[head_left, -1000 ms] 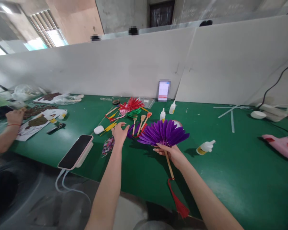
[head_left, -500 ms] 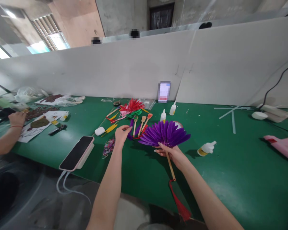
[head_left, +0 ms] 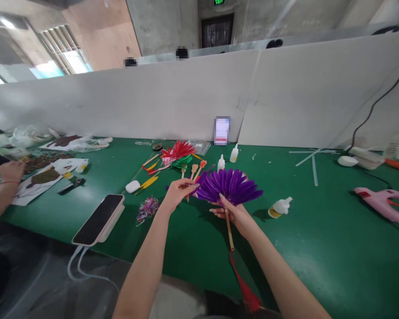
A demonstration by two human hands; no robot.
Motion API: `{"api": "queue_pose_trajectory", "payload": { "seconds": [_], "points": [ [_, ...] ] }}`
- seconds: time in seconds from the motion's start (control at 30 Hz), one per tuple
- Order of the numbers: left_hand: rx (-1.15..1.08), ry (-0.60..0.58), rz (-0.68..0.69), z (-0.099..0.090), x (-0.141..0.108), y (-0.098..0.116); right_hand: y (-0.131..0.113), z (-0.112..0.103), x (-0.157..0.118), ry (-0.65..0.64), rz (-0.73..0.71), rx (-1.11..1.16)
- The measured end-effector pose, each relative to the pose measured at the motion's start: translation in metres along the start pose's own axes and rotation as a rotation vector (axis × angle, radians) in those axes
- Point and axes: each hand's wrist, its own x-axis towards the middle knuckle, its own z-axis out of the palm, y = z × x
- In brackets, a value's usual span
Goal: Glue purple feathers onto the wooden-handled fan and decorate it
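Observation:
A purple feather fan (head_left: 231,186) with a wooden handle and a red tassel (head_left: 249,297) is gripped in my right hand (head_left: 234,212) near the base of its feathers. My left hand (head_left: 182,191) pinches a single purple feather (head_left: 202,180) at the fan's left edge. Behind my left hand, wooden sticks (head_left: 194,169) lie beside a bundle of red feathers (head_left: 180,151) and green ones. Yellow feathers (head_left: 148,182) and a multicoloured tangle (head_left: 147,209) are to the left of my left hand.
Glue bottles (head_left: 279,207) stand right of the fan and behind it. A pink glue gun (head_left: 379,201) lies far right, a phone (head_left: 99,219) at the left. A screen (head_left: 222,131) leans on the white partition (head_left: 153,102). Another person's hand (head_left: 11,172) is far left.
My left hand has moved right with the purple feather, from beside the sticks to the fan's left edge. My right hand still holds the fan. The view has shifted slightly.

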Motion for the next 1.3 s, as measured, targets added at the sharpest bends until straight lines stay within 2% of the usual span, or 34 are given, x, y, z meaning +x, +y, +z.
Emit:
{"api": "queue_pose_trajectory", "payload": {
  "seconds": [0.1,0.17,0.27,0.37,0.53,0.63,0.8,0.93,1.0,1.1,1.23,1.3],
  "points": [
    [-0.031,-0.239,-0.018,0.005,-0.007,0.007,-0.001,0.000,0.000,-0.021,-0.027,0.020],
    [-0.015,-0.336,-0.049,0.006,-0.009,0.009,-0.001,-0.001,0.002,-0.051,-0.069,0.071],
    [0.025,-0.389,-0.070,0.005,-0.009,0.009,0.002,-0.003,0.005,-0.058,-0.106,0.128],
    [0.037,-0.413,-0.067,0.004,-0.009,0.008,0.003,-0.003,0.005,-0.047,-0.080,0.094],
    [0.017,-0.412,-0.062,0.002,-0.009,0.008,0.000,0.003,-0.005,-0.106,-0.011,-0.062],
    [0.017,-0.412,-0.055,0.002,-0.009,0.008,0.000,0.005,-0.007,-0.058,-0.030,-0.175],
    [-0.002,-0.411,-0.049,0.001,-0.008,0.008,0.005,0.002,-0.002,0.002,-0.187,-0.394],
    [-0.041,-0.334,-0.038,0.001,-0.007,0.007,0.008,0.001,0.001,0.019,-0.414,-0.575],
    [-0.063,-0.299,-0.032,0.000,-0.006,0.006,0.007,-0.001,0.001,0.052,-0.446,-0.644],
    [-0.095,-0.269,-0.027,0.000,-0.004,0.002,0.001,-0.009,-0.002,0.093,-0.370,-0.783],
    [-0.111,-0.229,-0.026,0.000,-0.003,0.001,-0.016,-0.029,-0.012,0.268,-0.164,-1.112],
    [-0.116,-0.201,-0.022,0.002,-0.003,0.003,-0.025,-0.035,-0.017,0.305,-0.054,-1.226]
  ]
}}
